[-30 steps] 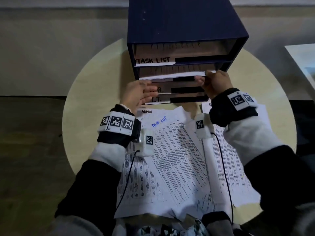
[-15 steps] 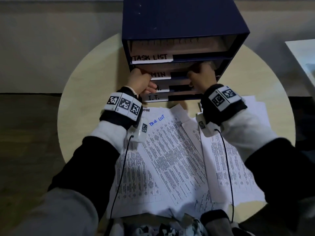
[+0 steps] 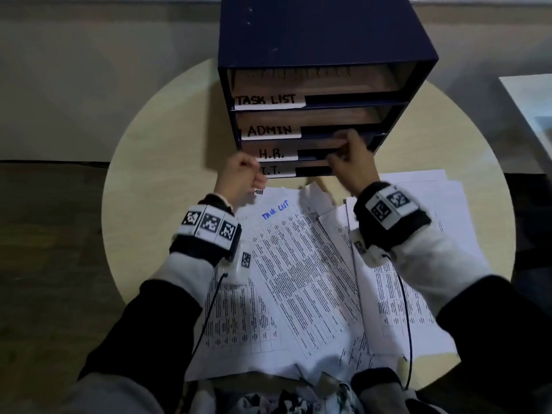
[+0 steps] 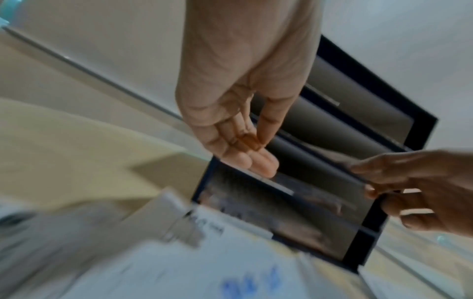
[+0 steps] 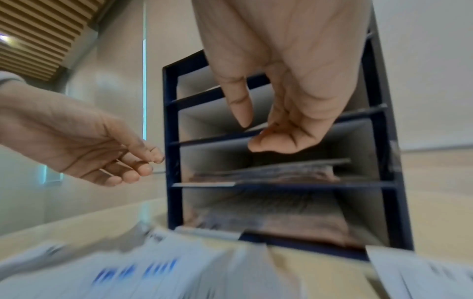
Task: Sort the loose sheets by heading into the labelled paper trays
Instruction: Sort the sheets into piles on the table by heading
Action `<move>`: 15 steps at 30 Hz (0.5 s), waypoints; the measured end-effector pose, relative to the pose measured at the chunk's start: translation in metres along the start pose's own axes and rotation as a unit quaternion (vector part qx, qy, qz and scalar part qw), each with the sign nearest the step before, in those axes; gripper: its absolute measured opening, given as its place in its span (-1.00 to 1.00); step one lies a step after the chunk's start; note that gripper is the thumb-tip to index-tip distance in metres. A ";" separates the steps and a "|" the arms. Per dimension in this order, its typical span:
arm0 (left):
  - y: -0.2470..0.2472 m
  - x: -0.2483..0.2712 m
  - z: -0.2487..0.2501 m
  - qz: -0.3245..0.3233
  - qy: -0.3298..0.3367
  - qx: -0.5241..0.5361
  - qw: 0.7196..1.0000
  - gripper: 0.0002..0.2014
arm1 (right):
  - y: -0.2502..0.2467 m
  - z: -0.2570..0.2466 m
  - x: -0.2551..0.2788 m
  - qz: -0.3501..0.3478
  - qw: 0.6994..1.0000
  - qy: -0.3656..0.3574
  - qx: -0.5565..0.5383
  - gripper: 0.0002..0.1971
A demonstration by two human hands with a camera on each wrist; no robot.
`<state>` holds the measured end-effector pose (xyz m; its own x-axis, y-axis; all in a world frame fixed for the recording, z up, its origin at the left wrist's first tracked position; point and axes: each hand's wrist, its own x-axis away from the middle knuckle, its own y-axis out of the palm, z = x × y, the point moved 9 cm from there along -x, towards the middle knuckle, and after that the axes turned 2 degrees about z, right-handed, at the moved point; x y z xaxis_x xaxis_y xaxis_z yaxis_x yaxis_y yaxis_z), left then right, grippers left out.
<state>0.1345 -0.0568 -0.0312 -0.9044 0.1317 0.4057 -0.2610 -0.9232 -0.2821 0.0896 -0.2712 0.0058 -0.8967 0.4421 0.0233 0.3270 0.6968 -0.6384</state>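
The left hand (image 3: pixel 240 179) is seen at the centre of the head view with fingers loosely curled and nothing held; in the left wrist view (image 4: pixel 238 113) the relaxed fingers are shown empty. It has been drawn back from the tray fronts, which it was touching half a second ago, and now lies just below the I.T. label (image 3: pixel 270 171). The right hand (image 3: pixel 352 165) is found slightly right of centre, fingers bent at the front edge of the H.R. tray (image 3: pixel 316 144); no sheet is seen between them, and whether the edge is gripped cannot be told. The sheet held a second ago is no longer in either hand, and the ADMIN label (image 3: pixel 270 130), covered before, is now uncovered. The navy tray unit (image 3: pixel 322 34) stands in the upper centre on the round desk (image 3: pixel 155 162). The loose sheets (image 3: pixel 298 282) are spread across the lower centre, one headed TASK LIST in blue (image 3: pixel 275 210), just in front of the unit.
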 end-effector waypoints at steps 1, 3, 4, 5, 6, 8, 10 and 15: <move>-0.001 0.004 -0.014 -0.002 -0.018 -0.024 1.000 -0.86 | 0.008 0.007 0.013 -0.019 1.000 0.001 -0.003 -0.71; -0.001 0.009 -0.038 -0.022 -0.044 -0.116 0.992 -0.92 | 0.034 0.027 0.040 -0.102 0.994 0.027 0.015 -0.73; -0.001 0.011 -0.049 -0.033 -0.056 -0.175 0.982 -0.94 | 0.047 0.037 0.052 -0.146 0.988 0.042 0.030 -0.72; -0.001 0.015 -0.059 -0.040 -0.070 -0.233 0.969 -0.96 | 0.060 0.047 0.062 -0.182 0.981 0.051 0.050 -0.72; -0.001 0.017 -0.068 -0.044 -0.086 -0.284 0.954 -0.93 | 0.069 0.054 0.071 -0.207 0.974 0.051 0.073 -0.71; -0.004 0.022 -0.086 -0.043 -0.120 -0.354 0.927 -0.61 | 0.082 0.063 0.084 -0.229 0.966 0.049 0.113 -0.64; 0.000 0.026 -0.092 -0.049 -0.129 -0.365 0.921 -0.46 | 0.086 0.068 0.091 -0.231 0.965 0.067 0.108 -0.54; 0.022 0.035 -0.084 -0.074 -0.043 -0.329 0.940 -0.53 | 0.089 0.072 0.097 -0.228 0.964 0.073 0.116 -0.45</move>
<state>0.0687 -0.0423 -0.0967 -0.8190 0.1848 0.5432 -0.5591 -0.4701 -0.6830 0.0106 -0.2068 -0.1045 -0.8742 0.2070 0.4392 -0.1810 0.7005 -0.6903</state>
